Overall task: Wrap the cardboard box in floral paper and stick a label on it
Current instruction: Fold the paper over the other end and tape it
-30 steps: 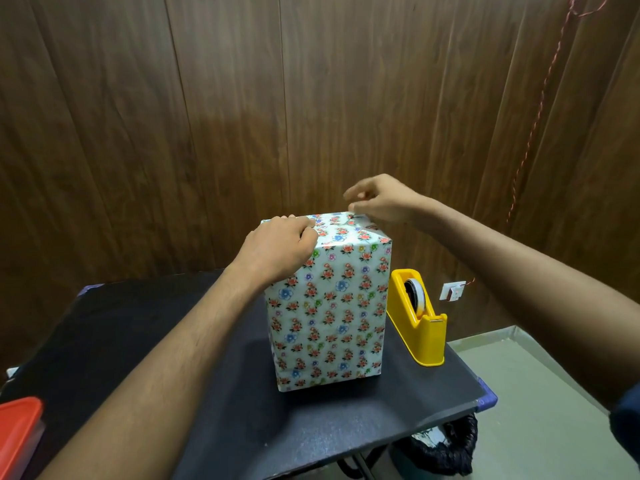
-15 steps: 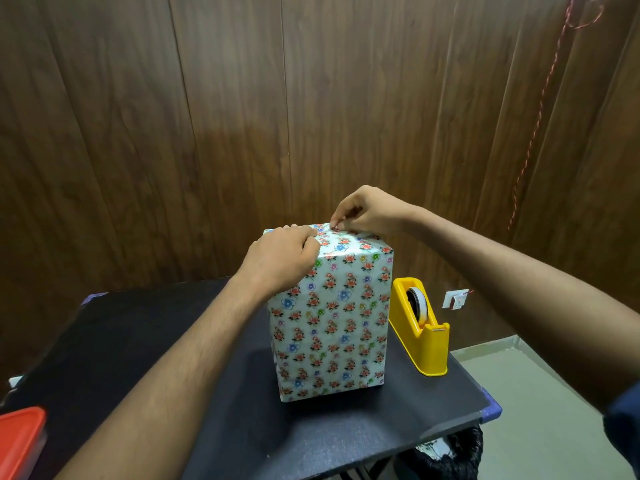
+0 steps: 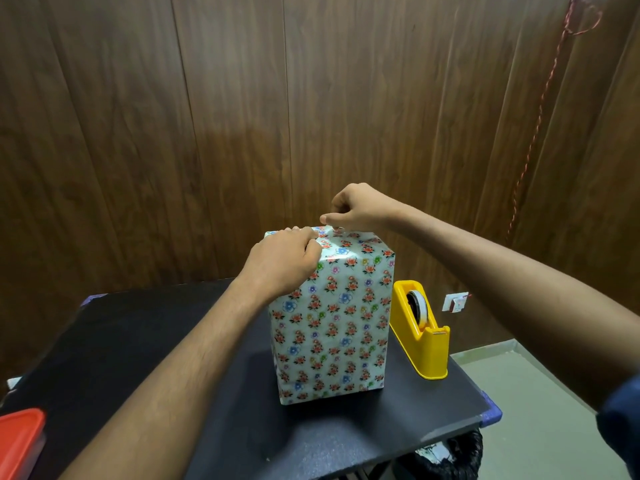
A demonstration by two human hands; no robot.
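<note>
black table (image 3: 145,341), wood-panelled wall (image 3: 242,133)

A single head-worn, wide-angle view is given, directed forward and downward from close above the black flat-topped bench (image 3: 138,341). The dark wood-panelled wall (image 3: 242,133) is faced, and both forearms are seen entering from below.

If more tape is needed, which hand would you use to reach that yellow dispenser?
Probably the right hand: the tape dispenser stands on that side of the wrapped box. The left hand presses on the box top's left edge and would have to cross over.
</note>
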